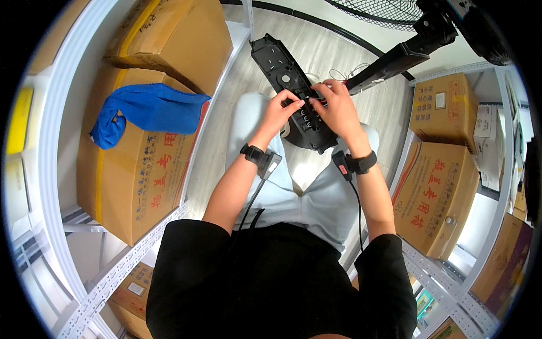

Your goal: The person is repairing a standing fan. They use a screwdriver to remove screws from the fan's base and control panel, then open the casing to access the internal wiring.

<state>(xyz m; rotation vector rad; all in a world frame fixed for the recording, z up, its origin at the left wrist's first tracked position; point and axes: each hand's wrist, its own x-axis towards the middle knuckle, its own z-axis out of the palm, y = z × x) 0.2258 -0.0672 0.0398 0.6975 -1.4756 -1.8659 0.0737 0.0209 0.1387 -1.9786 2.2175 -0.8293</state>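
Note:
A long black plastic housing [284,73], its open inner side up, lies slanted between my knees, with clips, small holes and a round pale spot showing. Over its middle, my left hand [278,113] has its thumb and forefinger pinched together; what they hold is too small to make out. Close beside it, my right hand [337,106] bends over the housing's right edge with its fingers curled in, and its fingertips are partly hidden. A row of small light-coloured loops [305,117] sits in the housing just below the fingertips. Thin wires [341,73] run out behind my right hand.
A black fan stand [389,66] and wire grille [375,11] rise at the far right. Shelves on both sides hold cardboard boxes [144,164], with a blue cloth [149,104] draped on the left ones. Cables hang from the bands on both my wrists.

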